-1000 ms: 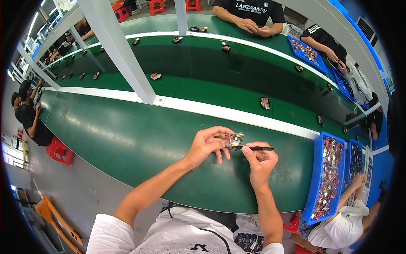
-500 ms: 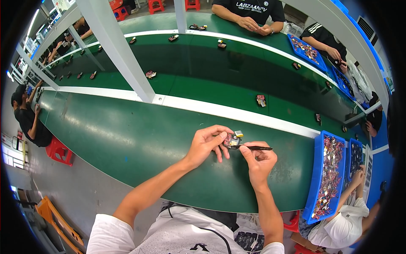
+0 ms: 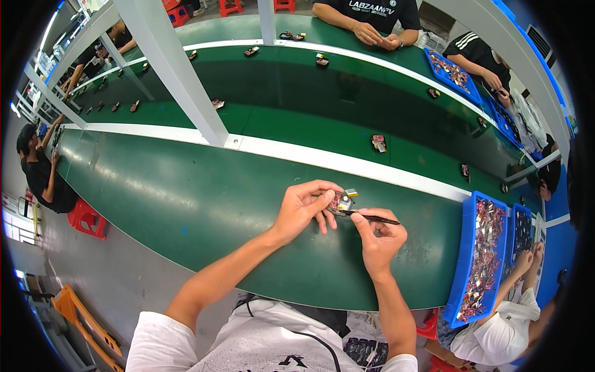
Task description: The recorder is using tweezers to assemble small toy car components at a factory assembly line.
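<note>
- two hands are meeting over the near edge of the green bench [image 3: 186,204], both working on one small part.
- the left hand [image 3: 304,208] is pinching a small red-and-silver component [image 3: 341,201] between thumb and fingertips, holding it just above the bench surface.
- the right hand [image 3: 379,239] is closing in a pen-like grip around a thin dark tool [image 3: 372,217], fingers pressed together on its shaft.
- the tool's long axis is running nearly level, from the right hand leftwards, with its tip touching the lower edge of the component.
- the component is lying up and to the left of the right hand, right at the left hand's fingertips, so the left hand is the nearer one.
- whether the tool tip is sitting inside the component or only against it is too small to tell.
- a blue tray [image 3: 468,260] of small red and silver parts is sitting to the right, well apart from both hands.
- another similar small part [image 3: 379,143] is resting farther back on the belt, beyond the white rail [image 3: 322,160].
</note>
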`<state>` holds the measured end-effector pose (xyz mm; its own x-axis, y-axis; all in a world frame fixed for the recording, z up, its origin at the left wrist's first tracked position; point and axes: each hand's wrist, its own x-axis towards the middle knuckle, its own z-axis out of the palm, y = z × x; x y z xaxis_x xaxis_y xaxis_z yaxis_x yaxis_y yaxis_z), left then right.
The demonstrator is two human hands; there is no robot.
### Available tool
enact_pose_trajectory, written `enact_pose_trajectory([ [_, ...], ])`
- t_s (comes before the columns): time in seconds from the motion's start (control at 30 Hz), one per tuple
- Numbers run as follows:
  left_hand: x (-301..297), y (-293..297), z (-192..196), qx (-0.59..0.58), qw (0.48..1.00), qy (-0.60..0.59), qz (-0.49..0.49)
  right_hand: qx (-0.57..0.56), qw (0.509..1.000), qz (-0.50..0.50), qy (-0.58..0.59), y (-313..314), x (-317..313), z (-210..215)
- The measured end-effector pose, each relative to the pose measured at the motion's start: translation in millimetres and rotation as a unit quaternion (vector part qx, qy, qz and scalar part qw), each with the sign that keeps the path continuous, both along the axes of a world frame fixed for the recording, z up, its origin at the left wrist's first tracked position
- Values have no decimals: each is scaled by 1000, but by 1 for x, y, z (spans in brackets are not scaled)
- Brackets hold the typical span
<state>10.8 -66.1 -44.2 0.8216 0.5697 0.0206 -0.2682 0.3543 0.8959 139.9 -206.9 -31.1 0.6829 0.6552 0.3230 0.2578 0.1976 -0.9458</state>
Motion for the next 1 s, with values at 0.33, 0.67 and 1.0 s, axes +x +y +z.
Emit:
enact_pose_trajectory([
  [0.33,2,-4,-2,11,1000,-2,25,-14,1000,-24,-9,1,-5,1],
  [0.67,2,-9,0,23,999,-9,44,-13,999,-43,-7,3,-6,1],
  [1.0,1,-10,-5,46,998,-2,41,-18,999,-36,0,2,-4,1],
])
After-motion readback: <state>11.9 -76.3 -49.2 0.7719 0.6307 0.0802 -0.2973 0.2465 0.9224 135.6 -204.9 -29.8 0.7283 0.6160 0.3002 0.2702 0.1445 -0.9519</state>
